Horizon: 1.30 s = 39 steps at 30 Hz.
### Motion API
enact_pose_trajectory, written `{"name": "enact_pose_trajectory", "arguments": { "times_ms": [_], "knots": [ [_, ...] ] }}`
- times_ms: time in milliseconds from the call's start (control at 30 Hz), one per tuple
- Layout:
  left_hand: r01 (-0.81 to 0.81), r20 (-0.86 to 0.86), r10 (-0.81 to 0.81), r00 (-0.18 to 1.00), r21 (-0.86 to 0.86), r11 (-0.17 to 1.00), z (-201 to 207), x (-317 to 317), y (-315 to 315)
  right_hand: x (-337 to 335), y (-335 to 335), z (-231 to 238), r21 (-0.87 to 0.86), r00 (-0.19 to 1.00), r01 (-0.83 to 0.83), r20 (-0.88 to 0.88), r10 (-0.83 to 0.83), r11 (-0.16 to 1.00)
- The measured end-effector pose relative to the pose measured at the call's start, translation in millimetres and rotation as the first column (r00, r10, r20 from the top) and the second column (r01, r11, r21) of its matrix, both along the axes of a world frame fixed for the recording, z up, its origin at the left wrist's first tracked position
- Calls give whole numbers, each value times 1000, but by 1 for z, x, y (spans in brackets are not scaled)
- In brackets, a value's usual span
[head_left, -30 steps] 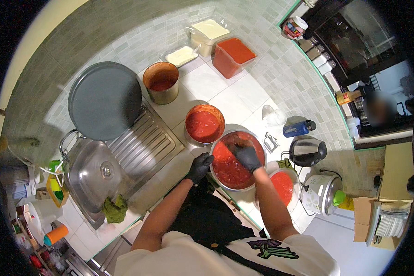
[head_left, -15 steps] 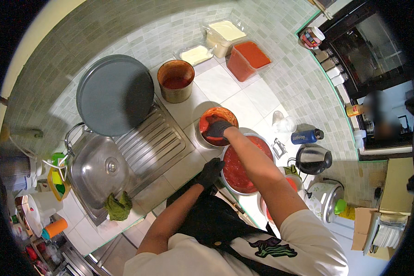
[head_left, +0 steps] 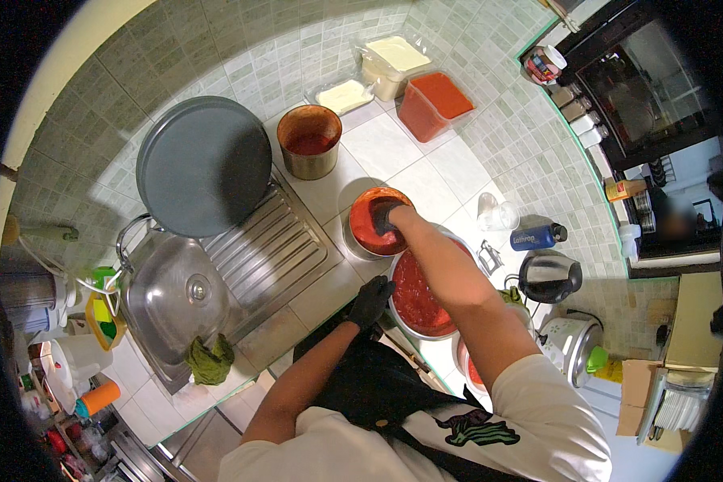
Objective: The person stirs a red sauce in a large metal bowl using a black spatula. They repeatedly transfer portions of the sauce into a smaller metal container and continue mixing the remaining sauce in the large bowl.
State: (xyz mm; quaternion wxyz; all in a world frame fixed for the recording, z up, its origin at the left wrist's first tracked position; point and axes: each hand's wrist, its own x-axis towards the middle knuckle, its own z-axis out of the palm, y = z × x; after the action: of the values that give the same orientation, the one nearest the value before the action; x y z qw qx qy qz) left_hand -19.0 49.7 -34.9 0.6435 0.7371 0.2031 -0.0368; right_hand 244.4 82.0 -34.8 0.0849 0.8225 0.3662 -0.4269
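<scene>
We see a black-gloved right hand (head_left: pixel 386 215) reaching down into a metal pot (head_left: pixel 354 245) smeared inside with red sauce (head_left: pixel 365 222); its fingers are inside the pot, and we cannot tell whether they are spread, bunched or closed on anything. Just nearer the body than those fingers, a wide bowl (head_left: pixel 393 310) of chunky red sauce stands close by the pot, partly hidden under the forearm (head_left: pixel 450 269), a closeness that we judge keeps the reach between them short. At the bowl's left edge, the left hand (head_left: pixel 371 301), also gloved, has its fingers drawn close together, probably to steady the vessel, though we cannot make out a grip. Beyond the right fingers and to their left stands a second pot (head_left: pixel 309 163), stained red within. Farther beyond and to their right, a clear tub (head_left: pixel 427 123) filled with orange-red sauce sits near the wall, likely set back to free space on the bench (head_left: pixel 386 153). Left of both hands' fingers, a big grey pan (head_left: pixel 201 165) overlaps the ridged drainboard (head_left: pixel 269 241), presumably kept there clear of the sauce.
</scene>
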Motion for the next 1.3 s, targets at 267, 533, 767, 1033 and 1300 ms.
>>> {"name": "enact_pose_trajectory", "arguments": {
  "times_ms": [267,533,767,1033,1300],
  "knots": [
    [9,38,-11,999,49,999,-8,0,0,-4,-6,9,-64,999,34,15,-33,997],
    [21,63,-27,998,95,995,-16,-2,-6,9,-15,-9,245,995,-82,76,65,966],
    [-87,200,110,974,-122,989,-19,-4,-5,-18,-25,73,332,997,-30,80,3,943],
    [-74,126,96,987,-169,983,-27,-4,-8,-18,-39,76,605,996,23,57,-72,796],
    [-163,29,186,982,-361,918,-32,-7,-12,-31,-129,150,732,877,474,-339,-341,490]
  ]
}}
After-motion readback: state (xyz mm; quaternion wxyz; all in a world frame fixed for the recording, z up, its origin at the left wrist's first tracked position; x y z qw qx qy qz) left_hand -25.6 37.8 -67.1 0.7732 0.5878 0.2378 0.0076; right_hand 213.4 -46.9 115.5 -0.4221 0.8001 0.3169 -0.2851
